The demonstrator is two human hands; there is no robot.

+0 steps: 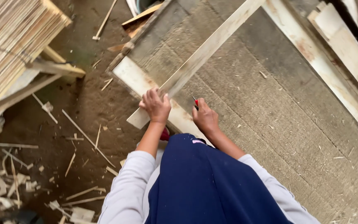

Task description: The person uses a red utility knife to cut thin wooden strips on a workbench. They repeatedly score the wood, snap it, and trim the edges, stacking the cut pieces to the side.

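A long pale wooden strip (206, 52) lies slantwise across a large grey board (270, 103), its near end jutting over the board's white-edged rim (135, 79). My left hand (156, 106) presses down on that near end, fingers curled over the wood. Just to the right, my right hand (205, 117) is closed around a small red-tipped pencil or marker (195, 102) with its tip at the strip's edge. My grey sleeves and dark blue garment fill the bottom of the view.
A stack of thin wooden slats (15, 39) stands at the top left. Offcuts and splinters (21, 182) litter the dirt floor on the left. More pale planks (344, 49) lie along the board's right side.
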